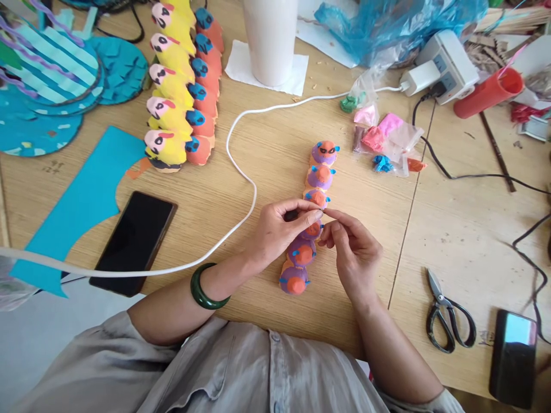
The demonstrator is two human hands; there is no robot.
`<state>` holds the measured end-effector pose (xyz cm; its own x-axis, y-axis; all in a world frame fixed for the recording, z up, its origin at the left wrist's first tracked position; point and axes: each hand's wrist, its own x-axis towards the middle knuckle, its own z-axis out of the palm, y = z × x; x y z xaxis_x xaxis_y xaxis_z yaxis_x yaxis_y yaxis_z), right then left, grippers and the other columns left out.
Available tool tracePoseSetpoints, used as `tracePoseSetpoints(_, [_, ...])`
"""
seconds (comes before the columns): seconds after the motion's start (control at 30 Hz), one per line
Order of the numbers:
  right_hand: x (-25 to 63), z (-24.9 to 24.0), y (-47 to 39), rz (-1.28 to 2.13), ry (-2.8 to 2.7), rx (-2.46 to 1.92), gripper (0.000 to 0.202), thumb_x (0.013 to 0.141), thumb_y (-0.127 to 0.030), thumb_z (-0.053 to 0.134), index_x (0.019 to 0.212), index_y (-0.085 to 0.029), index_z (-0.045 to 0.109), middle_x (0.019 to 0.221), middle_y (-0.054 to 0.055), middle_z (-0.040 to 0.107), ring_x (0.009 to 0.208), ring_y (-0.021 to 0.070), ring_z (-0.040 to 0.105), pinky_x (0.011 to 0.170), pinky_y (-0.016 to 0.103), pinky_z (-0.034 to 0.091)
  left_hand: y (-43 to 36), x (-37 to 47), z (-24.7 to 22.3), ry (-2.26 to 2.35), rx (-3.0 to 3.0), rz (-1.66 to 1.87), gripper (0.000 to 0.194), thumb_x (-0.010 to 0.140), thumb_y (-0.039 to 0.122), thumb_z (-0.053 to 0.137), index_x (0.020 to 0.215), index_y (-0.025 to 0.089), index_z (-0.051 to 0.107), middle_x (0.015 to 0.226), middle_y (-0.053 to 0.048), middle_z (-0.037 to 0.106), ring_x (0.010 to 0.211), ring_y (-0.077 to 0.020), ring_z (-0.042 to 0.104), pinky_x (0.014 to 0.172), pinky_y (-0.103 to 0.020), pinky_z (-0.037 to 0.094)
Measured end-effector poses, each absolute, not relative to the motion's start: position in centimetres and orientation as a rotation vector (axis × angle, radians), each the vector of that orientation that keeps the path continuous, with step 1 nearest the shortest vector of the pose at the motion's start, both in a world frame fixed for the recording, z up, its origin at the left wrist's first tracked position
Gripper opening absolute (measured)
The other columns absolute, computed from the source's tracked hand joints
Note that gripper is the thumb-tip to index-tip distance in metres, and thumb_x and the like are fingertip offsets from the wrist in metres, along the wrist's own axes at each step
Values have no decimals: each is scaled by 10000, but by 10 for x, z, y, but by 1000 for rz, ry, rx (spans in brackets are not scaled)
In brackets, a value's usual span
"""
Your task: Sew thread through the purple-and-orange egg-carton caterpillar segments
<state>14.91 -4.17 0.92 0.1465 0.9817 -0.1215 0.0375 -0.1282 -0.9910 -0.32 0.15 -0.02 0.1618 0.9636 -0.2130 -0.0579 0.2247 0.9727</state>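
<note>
A row of purple clay figures [302, 253] with orange faces and small blue side pieces runs up the middle of the wooden table. The topmost one [328, 151] has black eye marks. Over the middle of the row, my left hand [286, 226] pinches a tiny dark bit between thumb and forefinger. Fingertips of my right hand [355, 252] meet it there, with the forefinger stretched to the same spot and the other fingers curled. What the right fingers hold, if anything, is too small to make out.
Yellow figures [170, 109] and orange-blue ones [202, 92] stand upper left. A white cable [253, 195] crosses the table beside a phone [135, 241] and blue sheet [81, 201]. Rightward lie clay packets [390, 129], scissors [443, 310], a power strip [450, 66] and a dark device [514, 355].
</note>
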Motion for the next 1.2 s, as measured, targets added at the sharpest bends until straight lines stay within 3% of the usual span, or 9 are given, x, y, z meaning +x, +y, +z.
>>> tracePoseSetpoints(0.3, [151,3,-42,1033,-1191,-1467,185,947,-343,692,1107,-287,768,802,-7,741,695,137,684,704,310,596,1,-3,2,1114,1049,951,201,865,386,773,896,191,810,827,-20,776,744,-137,684,685,-234,555])
tracePoseSetpoints(0.47, [153,0,-41,945,-1251,-1425,134,926,-314,731,1048,-272,768,880,-1,777,702,132,705,671,293,593,0,-4,2,1062,1034,905,210,858,377,780,909,176,808,837,-23,774,779,-144,698,708,-233,562])
tracePoseSetpoints(0.77, [156,-4,-39,888,-1238,-1381,41,928,-285,731,947,-258,755,843,-11,760,674,120,695,638,276,576,-1,-5,2,1019,1022,870,201,863,371,782,930,186,823,832,-18,774,778,-135,696,738,-233,568])
tracePoseSetpoints(1.03, [153,5,-36,1028,-1048,-1370,168,989,-356,639,996,-246,766,692,-32,666,601,98,632,581,241,558,-1,-4,5,1082,1067,901,180,895,331,733,953,195,835,903,-29,799,832,-142,703,751,-226,565])
tracePoseSetpoints(1.2, [152,7,-35,1048,-1009,-1395,149,964,-357,672,1004,-241,756,692,-35,668,598,101,636,581,244,569,-1,-4,2,1105,1076,899,224,895,396,746,971,206,836,930,-31,805,834,-151,711,748,-239,570])
